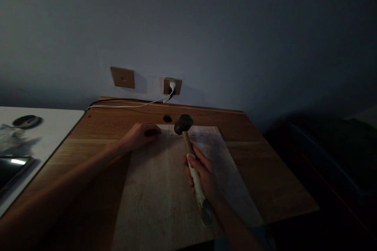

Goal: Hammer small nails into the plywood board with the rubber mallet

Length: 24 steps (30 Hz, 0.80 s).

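A mallet with a dark, rounded head (183, 124) and a wooden handle, its grip wrapped in something pale, is held in my right hand (203, 172). Its head is over the far part of a pale wooden board (156, 192). My left hand (143, 136) rests at the board's far left corner, fingers curled together toward the board; whatever may be between the fingertips is too dark and small to make out. A row of small marks or nail points (196, 135) runs along the board's far end, right of my left hand.
Beneath the board is a wooden desk (247, 157) with a round cable hole (167, 119). A white cable (126, 106) runs along its back to a wall socket (176, 88). On the left, a white table (59, 121) holds a dark round object (27, 121) and a dark-screened device (13, 168).
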Each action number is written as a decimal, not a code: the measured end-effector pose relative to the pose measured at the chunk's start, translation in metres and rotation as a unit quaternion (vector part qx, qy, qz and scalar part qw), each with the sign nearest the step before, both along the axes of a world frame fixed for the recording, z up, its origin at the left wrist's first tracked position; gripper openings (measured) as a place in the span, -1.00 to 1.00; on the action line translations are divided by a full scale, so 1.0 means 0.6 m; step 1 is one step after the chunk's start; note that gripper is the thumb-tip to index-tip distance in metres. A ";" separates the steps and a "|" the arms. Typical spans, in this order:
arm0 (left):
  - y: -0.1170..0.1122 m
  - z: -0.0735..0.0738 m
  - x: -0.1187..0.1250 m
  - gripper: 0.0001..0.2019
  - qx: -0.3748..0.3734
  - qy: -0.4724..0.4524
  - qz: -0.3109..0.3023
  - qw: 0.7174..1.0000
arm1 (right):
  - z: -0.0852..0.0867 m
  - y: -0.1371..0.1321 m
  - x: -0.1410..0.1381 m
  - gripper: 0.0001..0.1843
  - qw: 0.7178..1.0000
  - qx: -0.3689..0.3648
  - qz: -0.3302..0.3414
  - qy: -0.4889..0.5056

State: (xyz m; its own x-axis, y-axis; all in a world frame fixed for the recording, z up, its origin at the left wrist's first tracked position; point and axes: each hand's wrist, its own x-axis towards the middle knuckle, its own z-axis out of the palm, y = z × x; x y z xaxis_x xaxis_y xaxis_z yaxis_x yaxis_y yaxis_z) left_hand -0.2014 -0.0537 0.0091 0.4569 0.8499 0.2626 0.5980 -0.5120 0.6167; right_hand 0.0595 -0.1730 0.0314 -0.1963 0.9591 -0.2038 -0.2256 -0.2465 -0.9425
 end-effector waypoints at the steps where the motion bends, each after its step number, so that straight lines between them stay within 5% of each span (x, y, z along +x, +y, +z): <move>1: 0.000 -0.003 -0.001 -0.78 -0.003 0.004 -0.004 1.000 | -0.001 0.000 0.000 -0.48 1.000 0.001 -0.001 0.000; 17: -0.003 -0.002 0.000 -0.77 0.025 0.011 -0.056 0.998 | 0.000 -0.004 -0.006 -0.46 0.999 0.003 0.033 -0.033; 24: -0.011 -0.011 0.002 -0.63 -0.021 -0.017 0.032 0.999 | 0.007 -0.007 -0.036 -0.44 0.997 -0.005 0.078 -0.026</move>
